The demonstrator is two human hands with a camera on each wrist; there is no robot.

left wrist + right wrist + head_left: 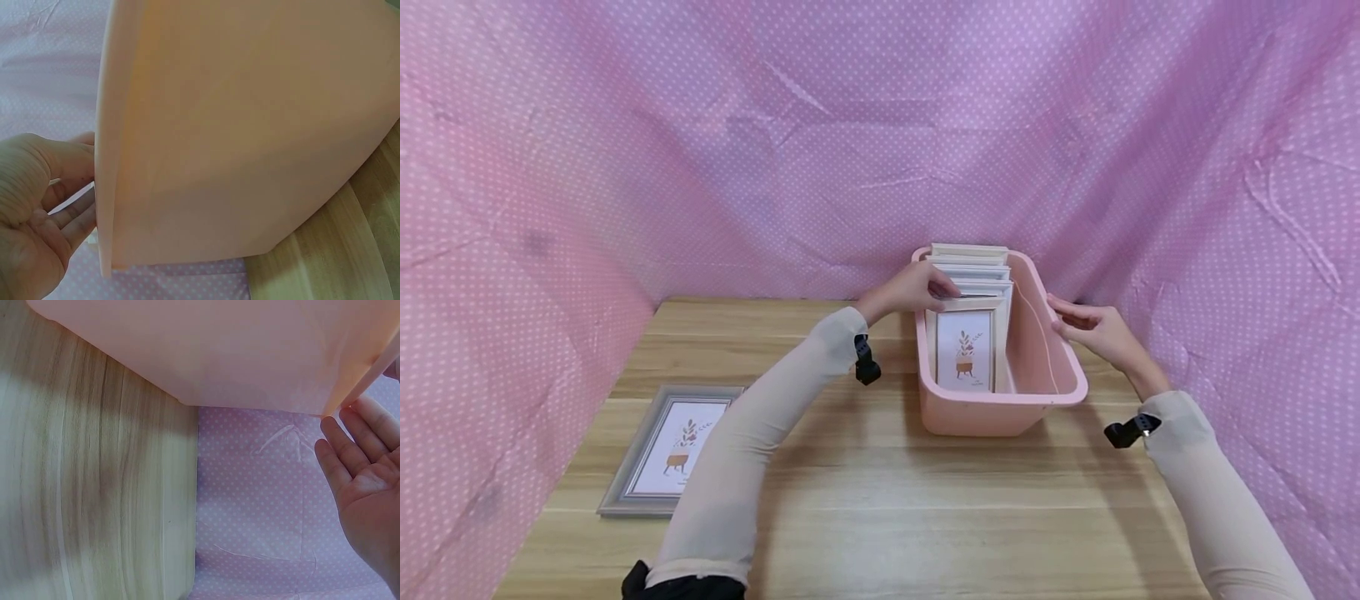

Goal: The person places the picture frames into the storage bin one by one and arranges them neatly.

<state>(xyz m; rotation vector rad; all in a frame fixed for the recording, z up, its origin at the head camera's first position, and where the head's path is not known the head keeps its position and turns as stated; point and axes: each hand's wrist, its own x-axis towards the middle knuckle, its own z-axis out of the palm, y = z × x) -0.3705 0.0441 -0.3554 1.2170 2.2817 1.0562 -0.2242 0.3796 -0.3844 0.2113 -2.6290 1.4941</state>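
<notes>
In the head view a pink plastic tub (pixel 977 417) holds several pale picture frames standing upright in a row. The front picture frame (pixel 966 354) shows a print of a plant in an orange pot. My left hand (pixel 913 289) reaches over the tub's left rim and pinches the top edge of that frame. In the left wrist view the tub's rim hides the fingertips of the left hand (pixel 37 212). My right hand (pixel 1097 332) holds the tub's right rim, with several fingers (pixel 344 450) extended beneath it in the right wrist view.
A grey picture frame (pixel 647 458) with a similar print lies flat on the wooden table (pixel 925 517) at the left, partly covered by my left sleeve (pixel 730 467). Pink dotted cloth (pixel 820 150) hangs behind the table and along its sides.
</notes>
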